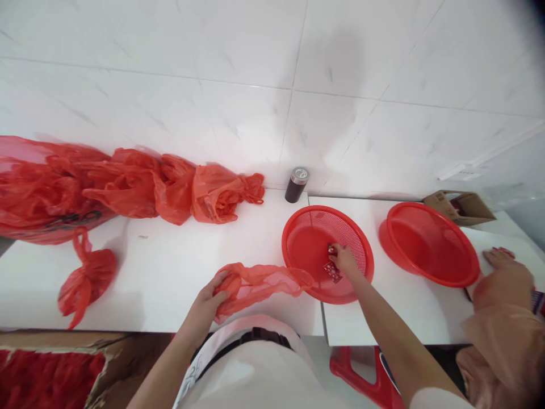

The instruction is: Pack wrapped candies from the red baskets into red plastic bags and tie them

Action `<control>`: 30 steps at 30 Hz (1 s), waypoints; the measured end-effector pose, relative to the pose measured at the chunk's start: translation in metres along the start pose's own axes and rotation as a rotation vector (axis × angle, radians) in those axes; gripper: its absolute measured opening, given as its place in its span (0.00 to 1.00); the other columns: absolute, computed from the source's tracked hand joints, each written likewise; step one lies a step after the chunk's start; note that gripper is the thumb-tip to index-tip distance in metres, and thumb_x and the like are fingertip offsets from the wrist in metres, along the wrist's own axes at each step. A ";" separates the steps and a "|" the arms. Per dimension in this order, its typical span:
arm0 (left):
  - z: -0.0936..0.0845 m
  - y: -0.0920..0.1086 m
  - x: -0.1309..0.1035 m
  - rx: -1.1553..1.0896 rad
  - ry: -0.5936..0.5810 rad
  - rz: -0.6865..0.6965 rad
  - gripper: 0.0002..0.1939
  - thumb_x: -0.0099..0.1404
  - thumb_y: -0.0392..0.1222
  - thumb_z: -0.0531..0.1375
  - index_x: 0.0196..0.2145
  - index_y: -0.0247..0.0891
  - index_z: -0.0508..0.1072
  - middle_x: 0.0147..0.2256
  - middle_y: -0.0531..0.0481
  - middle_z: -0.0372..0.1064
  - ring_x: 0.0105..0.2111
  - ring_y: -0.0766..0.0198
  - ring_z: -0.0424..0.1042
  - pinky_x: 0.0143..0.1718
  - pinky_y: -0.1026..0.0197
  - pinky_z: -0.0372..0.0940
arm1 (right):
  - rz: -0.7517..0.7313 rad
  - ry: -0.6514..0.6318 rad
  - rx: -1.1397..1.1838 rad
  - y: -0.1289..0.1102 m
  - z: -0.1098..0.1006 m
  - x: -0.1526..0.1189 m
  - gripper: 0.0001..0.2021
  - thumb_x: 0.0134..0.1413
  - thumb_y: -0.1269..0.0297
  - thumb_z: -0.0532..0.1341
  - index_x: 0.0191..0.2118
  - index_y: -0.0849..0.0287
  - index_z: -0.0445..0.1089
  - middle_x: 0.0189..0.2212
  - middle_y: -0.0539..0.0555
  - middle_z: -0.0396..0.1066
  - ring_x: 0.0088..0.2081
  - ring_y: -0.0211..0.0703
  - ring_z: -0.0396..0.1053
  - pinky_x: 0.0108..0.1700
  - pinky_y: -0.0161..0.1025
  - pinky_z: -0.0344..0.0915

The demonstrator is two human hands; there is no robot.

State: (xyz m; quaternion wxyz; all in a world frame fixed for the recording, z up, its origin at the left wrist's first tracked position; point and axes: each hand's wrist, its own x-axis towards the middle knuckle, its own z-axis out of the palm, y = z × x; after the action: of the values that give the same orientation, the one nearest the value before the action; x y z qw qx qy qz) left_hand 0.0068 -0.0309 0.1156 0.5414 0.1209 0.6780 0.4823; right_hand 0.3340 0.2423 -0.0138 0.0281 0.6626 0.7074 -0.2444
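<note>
My left hand [212, 300] grips the left part of a thin red plastic bag [264, 284], spread out with its right end lying over the rim of a red perforated basket [293, 218]. Inside that basket, my right hand [344, 259] is closed on a small dark red packet [331, 249]. Another small red packet with white marks [332, 272] lies on the basket's bottom, just below my right fingers.
Several tied red bags [174, 187] line the wall at the left, with one knotted bag [87, 278] nearer the front. A dark can [297, 184], a red basin [430, 244], a cardboard box [472, 205] and another person's hand [499, 258] are also in view.
</note>
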 end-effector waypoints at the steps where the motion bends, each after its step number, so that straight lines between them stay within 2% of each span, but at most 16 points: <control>1: 0.001 -0.002 0.000 0.004 -0.016 -0.006 0.36 0.52 0.44 0.60 0.60 0.37 0.63 0.49 0.43 0.73 0.46 0.53 0.73 0.47 0.55 0.67 | 0.005 0.023 0.014 0.002 -0.001 -0.001 0.22 0.59 0.61 0.56 0.58 0.60 0.63 0.50 0.66 0.63 0.38 0.48 0.70 0.37 0.40 0.62; 3: 0.003 -0.007 0.002 0.020 -0.042 -0.021 0.36 0.53 0.43 0.59 0.60 0.36 0.61 0.49 0.42 0.73 0.45 0.54 0.74 0.46 0.55 0.67 | 0.028 0.056 0.052 0.005 -0.004 -0.002 0.22 0.58 0.62 0.56 0.58 0.63 0.63 0.46 0.66 0.66 0.38 0.49 0.70 0.37 0.40 0.62; 6: 0.003 -0.014 0.005 0.084 -0.038 -0.025 0.36 0.54 0.40 0.56 0.62 0.35 0.59 0.51 0.41 0.71 0.44 0.55 0.73 0.44 0.57 0.67 | 0.057 0.076 0.134 0.007 -0.011 -0.004 0.18 0.55 0.65 0.57 0.52 0.64 0.68 0.41 0.63 0.71 0.39 0.50 0.70 0.38 0.41 0.62; 10: 0.001 -0.025 0.011 0.357 0.038 0.018 0.36 0.57 0.39 0.54 0.64 0.37 0.55 0.46 0.44 0.72 0.36 0.59 0.73 0.39 0.57 0.66 | 0.050 0.106 0.289 -0.004 -0.023 -0.020 0.14 0.56 0.64 0.56 0.46 0.60 0.70 0.42 0.59 0.72 0.41 0.51 0.70 0.39 0.42 0.64; 12: 0.000 -0.031 0.013 0.492 0.067 0.043 0.37 0.58 0.39 0.54 0.66 0.39 0.52 0.40 0.47 0.73 0.30 0.60 0.71 0.36 0.57 0.66 | 0.012 0.124 0.373 -0.022 -0.030 -0.038 0.15 0.57 0.60 0.55 0.48 0.57 0.69 0.46 0.57 0.71 0.43 0.49 0.70 0.39 0.41 0.66; 14: 0.001 -0.036 0.014 0.550 0.074 0.061 0.38 0.59 0.39 0.53 0.67 0.40 0.49 0.36 0.48 0.72 0.27 0.61 0.70 0.34 0.57 0.65 | -0.046 0.089 0.519 -0.050 -0.033 -0.065 0.17 0.58 0.55 0.55 0.50 0.54 0.67 0.48 0.56 0.71 0.42 0.46 0.71 0.37 0.39 0.67; 15: 0.003 -0.037 0.014 0.556 0.070 0.064 0.39 0.59 0.39 0.53 0.67 0.39 0.47 0.36 0.48 0.72 0.26 0.61 0.70 0.34 0.57 0.65 | -0.081 0.040 0.614 -0.067 -0.032 -0.080 0.18 0.58 0.53 0.55 0.51 0.53 0.67 0.46 0.55 0.71 0.38 0.44 0.71 0.34 0.37 0.68; 16: 0.004 -0.038 0.015 0.557 0.062 0.067 0.39 0.59 0.39 0.53 0.67 0.39 0.46 0.36 0.48 0.72 0.27 0.60 0.70 0.34 0.56 0.65 | -0.105 -0.082 0.841 -0.085 -0.028 -0.097 0.19 0.56 0.52 0.58 0.51 0.54 0.67 0.44 0.55 0.71 0.35 0.43 0.71 0.31 0.37 0.67; 17: 0.007 -0.039 0.015 0.554 0.050 0.075 0.40 0.59 0.39 0.53 0.67 0.38 0.46 0.38 0.47 0.72 0.28 0.60 0.71 0.35 0.56 0.65 | -0.119 -0.218 1.060 -0.104 -0.023 -0.113 0.20 0.53 0.51 0.61 0.50 0.54 0.67 0.40 0.54 0.72 0.30 0.40 0.70 0.28 0.36 0.66; 19: 0.010 -0.039 0.017 0.537 0.026 0.104 0.40 0.58 0.38 0.53 0.67 0.37 0.46 0.44 0.44 0.71 0.35 0.57 0.72 0.41 0.55 0.65 | -0.111 -0.584 1.318 -0.138 -0.002 -0.142 0.18 0.48 0.54 0.66 0.45 0.54 0.69 0.32 0.50 0.71 0.24 0.35 0.66 0.26 0.34 0.64; 21: 0.013 -0.040 0.018 0.514 0.014 0.147 0.39 0.58 0.38 0.53 0.67 0.37 0.47 0.52 0.42 0.67 0.44 0.55 0.71 0.48 0.55 0.63 | -0.017 -0.886 1.424 -0.163 0.026 -0.160 0.18 0.45 0.57 0.68 0.42 0.55 0.71 0.27 0.47 0.69 0.23 0.34 0.64 0.24 0.32 0.60; 22: 0.013 -0.040 0.018 0.502 0.012 0.162 0.39 0.58 0.38 0.53 0.67 0.37 0.48 0.55 0.41 0.64 0.47 0.54 0.69 0.50 0.54 0.61 | 0.052 -0.964 1.443 -0.171 0.041 -0.165 0.17 0.43 0.59 0.69 0.41 0.56 0.71 0.26 0.47 0.68 0.23 0.34 0.65 0.24 0.32 0.60; 24: 0.012 -0.042 0.017 0.499 0.019 0.151 0.39 0.58 0.37 0.52 0.66 0.34 0.48 0.58 0.40 0.61 0.46 0.54 0.69 0.50 0.54 0.61 | 0.162 -0.998 1.448 -0.179 0.069 -0.168 0.17 0.40 0.61 0.69 0.39 0.58 0.72 0.26 0.48 0.69 0.24 0.34 0.65 0.25 0.31 0.59; 26: 0.009 -0.044 0.015 0.501 0.024 0.113 0.40 0.57 0.36 0.52 0.67 0.33 0.47 0.56 0.38 0.63 0.38 0.57 0.71 0.44 0.54 0.64 | 0.217 -0.937 1.440 -0.178 0.089 -0.165 0.17 0.40 0.63 0.68 0.39 0.58 0.71 0.26 0.47 0.70 0.23 0.33 0.64 0.24 0.31 0.58; 28: 0.007 -0.045 0.012 0.486 0.036 0.084 0.40 0.56 0.36 0.51 0.67 0.34 0.47 0.51 0.40 0.67 0.30 0.61 0.70 0.38 0.56 0.65 | 0.230 -0.870 1.436 -0.173 0.098 -0.160 0.18 0.41 0.63 0.67 0.42 0.57 0.70 0.25 0.46 0.69 0.21 0.32 0.62 0.23 0.31 0.56; 30: 0.006 -0.046 0.010 0.459 0.042 0.081 0.40 0.56 0.36 0.52 0.66 0.37 0.47 0.49 0.43 0.69 0.28 0.63 0.69 0.36 0.58 0.65 | 0.225 -0.821 1.431 -0.169 0.099 -0.155 0.21 0.43 0.63 0.66 0.46 0.56 0.68 0.25 0.46 0.69 0.21 0.33 0.62 0.23 0.32 0.56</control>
State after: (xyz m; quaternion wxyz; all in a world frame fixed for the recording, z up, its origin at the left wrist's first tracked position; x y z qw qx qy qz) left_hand 0.0247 -0.0436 0.0735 0.4656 0.2582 0.7755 0.3392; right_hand 0.1636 0.0609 0.0076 -0.1197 0.4456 0.2443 -0.8529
